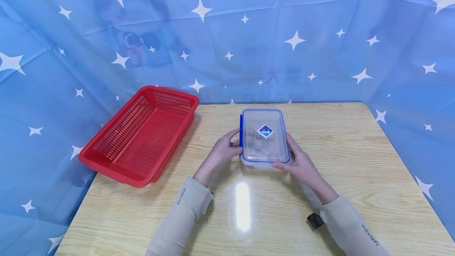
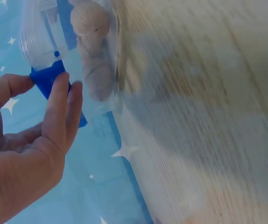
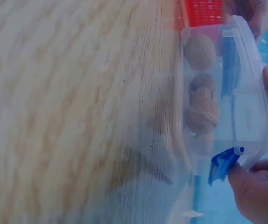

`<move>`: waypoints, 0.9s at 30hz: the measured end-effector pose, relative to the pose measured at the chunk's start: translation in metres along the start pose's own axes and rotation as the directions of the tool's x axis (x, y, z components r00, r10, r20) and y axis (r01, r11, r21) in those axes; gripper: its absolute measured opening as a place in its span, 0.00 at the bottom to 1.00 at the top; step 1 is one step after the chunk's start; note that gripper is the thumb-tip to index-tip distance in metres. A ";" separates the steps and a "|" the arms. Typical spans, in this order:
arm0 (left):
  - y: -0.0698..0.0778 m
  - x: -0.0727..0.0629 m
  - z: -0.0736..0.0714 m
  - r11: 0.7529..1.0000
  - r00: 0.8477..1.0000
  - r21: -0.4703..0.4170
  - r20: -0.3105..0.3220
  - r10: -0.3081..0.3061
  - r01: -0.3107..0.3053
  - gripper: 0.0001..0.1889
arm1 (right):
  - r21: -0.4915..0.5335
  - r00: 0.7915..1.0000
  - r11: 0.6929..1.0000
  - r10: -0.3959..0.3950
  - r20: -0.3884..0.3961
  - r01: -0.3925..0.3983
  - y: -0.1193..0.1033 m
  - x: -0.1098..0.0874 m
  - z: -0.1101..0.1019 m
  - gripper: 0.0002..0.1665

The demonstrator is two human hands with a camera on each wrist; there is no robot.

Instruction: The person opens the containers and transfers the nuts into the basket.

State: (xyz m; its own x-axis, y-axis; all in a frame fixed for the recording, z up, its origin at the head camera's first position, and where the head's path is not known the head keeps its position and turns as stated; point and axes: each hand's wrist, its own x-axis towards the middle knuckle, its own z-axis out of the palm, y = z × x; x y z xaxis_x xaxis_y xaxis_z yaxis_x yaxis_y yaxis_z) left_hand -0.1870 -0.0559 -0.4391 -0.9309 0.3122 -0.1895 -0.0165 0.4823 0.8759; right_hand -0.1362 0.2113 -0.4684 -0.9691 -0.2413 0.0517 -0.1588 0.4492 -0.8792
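A clear plastic food box (image 1: 261,149) with a blue-edged lid and a diamond-shaped label stands upright on the table. Inside lie several round brown things (image 2: 90,21), seen through its wall and resembling walnuts. My left hand (image 1: 224,148) pinches a blue latch (image 2: 54,80) on the box's left side, thumb at one edge and fingers over its face. At the front right corner, my right hand (image 1: 300,165) holds the box, with a thumb along the lid's front edge. A second blue latch (image 3: 222,164) juts outward beside the right fingers.
To the left, a red perforated basket (image 1: 113,174) sits tilted across the table's left edge. Wood-grain tabletop (image 1: 355,149) extends around the box. Behind hangs a blue curtain (image 1: 249,38) with white stars. A black wrist device (image 1: 314,221) is strapped by the right sleeve.
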 end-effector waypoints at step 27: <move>0.029 0.018 0.010 0.955 0.989 0.263 -0.093 -0.113 0.134 0.37 | -0.054 1.000 0.999 -0.005 -0.008 0.005 -0.005 0.005 -0.007 0.63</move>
State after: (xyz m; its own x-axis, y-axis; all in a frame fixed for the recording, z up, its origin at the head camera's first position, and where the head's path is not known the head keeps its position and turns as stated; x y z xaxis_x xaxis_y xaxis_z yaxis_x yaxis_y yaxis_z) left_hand -0.2002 -0.0281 -0.4218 -0.9532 0.1780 -0.2446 -0.0441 0.7181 0.6946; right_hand -0.1412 0.2145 -0.4608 -0.9696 -0.2372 0.0600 -0.1736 0.4939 -0.8520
